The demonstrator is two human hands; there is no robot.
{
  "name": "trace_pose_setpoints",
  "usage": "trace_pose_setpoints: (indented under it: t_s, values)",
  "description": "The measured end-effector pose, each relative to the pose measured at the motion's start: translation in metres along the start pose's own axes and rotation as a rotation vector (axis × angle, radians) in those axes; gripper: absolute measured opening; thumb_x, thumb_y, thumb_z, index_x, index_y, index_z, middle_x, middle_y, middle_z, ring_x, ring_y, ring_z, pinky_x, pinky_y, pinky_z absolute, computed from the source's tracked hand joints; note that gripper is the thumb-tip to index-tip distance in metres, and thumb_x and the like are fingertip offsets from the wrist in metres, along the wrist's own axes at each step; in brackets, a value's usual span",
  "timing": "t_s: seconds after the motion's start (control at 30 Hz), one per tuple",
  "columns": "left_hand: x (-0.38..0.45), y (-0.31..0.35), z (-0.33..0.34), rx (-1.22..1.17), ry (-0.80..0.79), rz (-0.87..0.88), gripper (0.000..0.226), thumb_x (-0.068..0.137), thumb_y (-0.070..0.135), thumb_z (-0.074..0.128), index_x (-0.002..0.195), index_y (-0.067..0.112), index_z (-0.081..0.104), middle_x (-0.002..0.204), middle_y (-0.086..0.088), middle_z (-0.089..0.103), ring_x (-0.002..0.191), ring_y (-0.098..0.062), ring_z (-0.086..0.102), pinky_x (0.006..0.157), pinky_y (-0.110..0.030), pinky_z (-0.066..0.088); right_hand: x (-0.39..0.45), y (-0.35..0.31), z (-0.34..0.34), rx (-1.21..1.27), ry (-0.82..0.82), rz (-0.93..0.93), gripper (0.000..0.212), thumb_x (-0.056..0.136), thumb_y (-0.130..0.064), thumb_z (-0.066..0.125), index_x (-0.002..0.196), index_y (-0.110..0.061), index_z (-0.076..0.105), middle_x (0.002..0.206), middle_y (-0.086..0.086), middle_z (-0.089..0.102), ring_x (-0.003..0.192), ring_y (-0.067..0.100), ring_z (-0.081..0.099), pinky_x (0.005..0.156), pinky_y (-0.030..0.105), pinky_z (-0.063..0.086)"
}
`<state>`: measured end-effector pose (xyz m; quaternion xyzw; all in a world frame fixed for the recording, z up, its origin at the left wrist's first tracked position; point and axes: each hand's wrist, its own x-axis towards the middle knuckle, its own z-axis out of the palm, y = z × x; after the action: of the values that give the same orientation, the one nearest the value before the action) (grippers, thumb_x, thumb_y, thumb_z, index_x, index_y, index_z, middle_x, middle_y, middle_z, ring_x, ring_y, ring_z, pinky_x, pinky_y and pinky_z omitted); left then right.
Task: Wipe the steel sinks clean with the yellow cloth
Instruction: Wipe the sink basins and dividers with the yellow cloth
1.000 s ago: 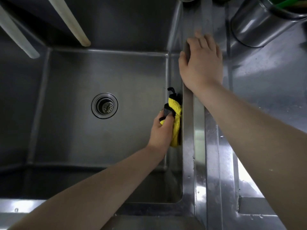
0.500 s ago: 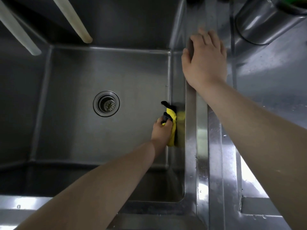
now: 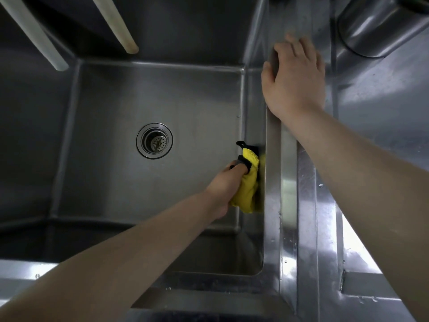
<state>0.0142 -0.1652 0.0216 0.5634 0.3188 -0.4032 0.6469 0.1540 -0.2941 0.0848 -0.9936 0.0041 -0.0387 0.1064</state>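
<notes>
A deep steel sink [image 3: 111, 173] fills the left and middle of the view, with a round drain strainer [image 3: 154, 140] in its floor. My left hand [image 3: 226, 184] reaches down into it and grips the yellow cloth [image 3: 249, 182], which has a black trim and loop at its top. The cloth is pressed flat against the sink's right inner wall. My right hand [image 3: 293, 77] rests palm down on the raised steel rim [image 3: 274, 205] to the right of the sink, thumb hooked over the rim's inner edge.
Two pale pipe ends, one [image 3: 115, 23] and another [image 3: 34, 34], hang over the sink's back left. A large steel pot [image 3: 376, 22] stands on the steel counter [image 3: 383, 108] at the top right. Water drops lie on the wet ledge [image 3: 308, 228] beside the rim.
My left hand has slid the cloth along the right wall, first down towards the floor, now slightly back towards me. The right hand has stayed on the rim.
</notes>
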Motion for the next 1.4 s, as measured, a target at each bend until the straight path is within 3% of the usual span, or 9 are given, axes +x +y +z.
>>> trace_pose_setpoints:
  t_s: [0.13,0.3,0.4,0.5,0.73,0.87,1.07,1.23,1.4]
  values:
    - [-0.041,0.001,0.001,-0.021,-0.039,0.028,0.022,0.099,0.026,0.048,0.114,0.027,0.064,0.113,-0.01,0.071,0.105,-0.029,0.068,0.095,-0.048,0.055,0.0,0.001,0.0,-0.001,0.003,0.001,0.045,0.1,-0.036,0.037,0.138,-0.015,0.047,0.157,0.004,0.033,0.148,0.027,0.021,0.121,0.044,0.016]
    - [-0.077,-0.01,0.007,-0.087,-0.094,0.126,0.021,0.09,0.037,0.055,0.106,0.039,0.069,0.085,0.0,0.069,0.077,-0.018,0.066,0.07,-0.038,0.056,0.001,0.002,0.001,-0.001,0.003,0.003,0.045,0.1,-0.036,0.036,0.138,-0.015,0.048,0.157,0.004,0.032,0.148,0.027,0.02,0.121,0.045,0.016]
    - [-0.073,-0.021,0.013,-0.027,0.0,0.117,0.021,0.09,0.042,0.053,0.093,0.056,0.068,0.101,0.002,0.074,0.096,-0.017,0.07,0.09,-0.039,0.057,0.001,0.002,0.001,-0.002,0.001,0.004,0.045,0.1,-0.037,0.036,0.138,-0.015,0.047,0.158,0.004,0.032,0.149,0.027,0.019,0.121,0.045,0.016]
    - [-0.062,-0.028,0.015,0.003,0.021,0.056,0.029,0.097,0.04,0.045,0.089,0.055,0.068,0.11,-0.007,0.071,0.106,-0.026,0.068,0.101,-0.046,0.052,0.001,0.001,0.002,-0.005,0.0,0.001,0.046,0.1,-0.037,0.036,0.139,-0.015,0.046,0.158,0.004,0.032,0.149,0.027,0.019,0.122,0.045,0.016]
    - [-0.034,-0.045,0.013,0.114,0.06,-0.043,0.035,0.095,0.039,0.043,0.125,0.033,0.06,0.092,-0.003,0.068,0.09,-0.022,0.064,0.096,-0.045,0.051,0.0,0.002,0.001,-0.007,0.002,0.001,0.046,0.1,-0.037,0.036,0.139,-0.015,0.047,0.157,0.004,0.032,0.148,0.027,0.02,0.122,0.044,0.016]
    - [-0.012,-0.048,0.012,0.199,0.084,-0.119,0.027,0.1,0.029,0.037,0.114,0.022,0.059,0.102,-0.013,0.064,0.094,-0.024,0.06,0.095,-0.038,0.049,0.001,0.001,0.001,-0.007,0.006,-0.001,0.045,0.1,-0.037,0.037,0.138,-0.014,0.047,0.157,0.005,0.033,0.148,0.028,0.021,0.121,0.044,0.016]
    - [0.021,-0.055,0.006,0.342,0.111,-0.181,0.044,0.098,0.039,0.041,0.139,0.025,0.05,0.116,-0.008,0.065,0.107,-0.03,0.06,0.1,-0.044,0.048,0.001,0.001,0.002,-0.012,0.02,-0.008,0.045,0.1,-0.037,0.037,0.138,-0.015,0.048,0.156,0.005,0.034,0.147,0.027,0.023,0.121,0.044,0.017]
    - [0.02,-0.05,0.003,0.274,0.104,-0.182,0.041,0.1,0.031,0.044,0.134,0.01,0.054,0.117,-0.011,0.061,0.098,-0.027,0.057,0.092,-0.043,0.05,0.001,0.002,0.002,-0.011,0.017,-0.007,0.046,0.1,-0.037,0.037,0.14,-0.014,0.047,0.157,0.005,0.033,0.147,0.027,0.023,0.121,0.044,0.016]
    - [-0.001,-0.047,0.003,0.273,0.07,-0.213,0.037,0.102,0.037,0.042,0.13,0.018,0.058,0.122,-0.009,0.064,0.114,-0.03,0.061,0.099,-0.04,0.048,0.002,0.002,0.002,-0.011,0.014,-0.004,0.046,0.1,-0.037,0.037,0.14,-0.014,0.047,0.157,0.005,0.033,0.148,0.027,0.021,0.121,0.044,0.016]
